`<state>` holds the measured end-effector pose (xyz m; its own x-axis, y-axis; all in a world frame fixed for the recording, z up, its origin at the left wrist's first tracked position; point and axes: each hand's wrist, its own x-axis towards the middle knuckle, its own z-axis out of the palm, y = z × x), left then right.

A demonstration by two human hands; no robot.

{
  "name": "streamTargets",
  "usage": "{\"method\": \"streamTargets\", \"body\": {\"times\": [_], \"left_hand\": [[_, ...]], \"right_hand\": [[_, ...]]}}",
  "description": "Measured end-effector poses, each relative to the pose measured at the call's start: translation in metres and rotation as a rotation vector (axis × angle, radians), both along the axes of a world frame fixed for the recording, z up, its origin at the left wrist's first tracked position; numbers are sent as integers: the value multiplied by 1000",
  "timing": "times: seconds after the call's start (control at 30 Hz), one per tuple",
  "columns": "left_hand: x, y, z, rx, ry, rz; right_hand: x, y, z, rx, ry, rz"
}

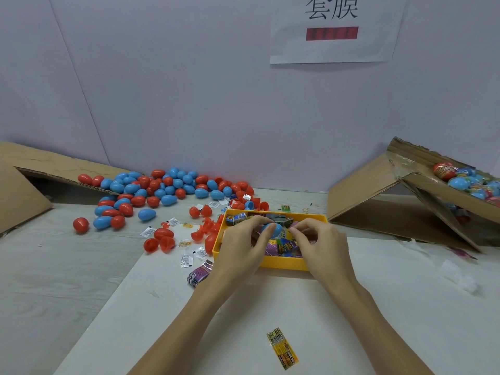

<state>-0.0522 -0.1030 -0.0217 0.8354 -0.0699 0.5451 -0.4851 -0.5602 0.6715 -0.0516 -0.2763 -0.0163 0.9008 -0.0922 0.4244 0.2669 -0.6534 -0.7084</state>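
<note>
A pale wall (189, 90) with a printed paper sign (332, 31) backs a light wood-grain worktop (54, 266).

Two brown cardboard boxes lie tipped on their sides, one at the left edge (19, 185) and one at the right edge (378, 190). They seem to be tilted so that their contents are easy to reach. The right box holds eggs already wrapped in printed film (465, 182).

A white flat board (405, 307) covers the near right part of the worktop and serves as the working area. A loose heap of bare red and blue plastic eggs (162, 190) spills from the left box toward the back edge, ready as stock.

A shallow yellow plastic tray (284, 262) sits at the board's far edge. It keeps a jumble of printed film sleeves within reach of both hands.

Over the tray, the left hand (240, 247) pinches a blue plastic egg (272, 229) between thumb and fingertips, holding it up from the tray. The right hand (322, 244) is just beside the egg with its fingertips bunched. It is probably working a sleeve toward the egg's end, but I cannot tell whether it grips film, the egg or nothing.

One flattened yellow printed sleeve (282, 349) lies alone near the board's front edge.
</note>
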Motion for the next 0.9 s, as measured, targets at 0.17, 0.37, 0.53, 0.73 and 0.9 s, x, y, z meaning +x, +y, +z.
{"method": "streamTargets", "body": {"times": [0.17,0.37,0.53,0.73,0.9], "left_hand": [[-3,-2,5,-1,10,-91],[-4,-4,8,-209,137,-107],[-2,-1,10,-381,219,-98],[-1,-3,13,-515,319,-147],[-6,-5,17,-597,388,-268]], "right_hand": [[-2,-1,5,180,-19,27],[-4,0,9,668,230,210],[-4,-1,14,946,373,292],[-3,1,11,788,147,99],[-5,2,10,693,3,19]]}}
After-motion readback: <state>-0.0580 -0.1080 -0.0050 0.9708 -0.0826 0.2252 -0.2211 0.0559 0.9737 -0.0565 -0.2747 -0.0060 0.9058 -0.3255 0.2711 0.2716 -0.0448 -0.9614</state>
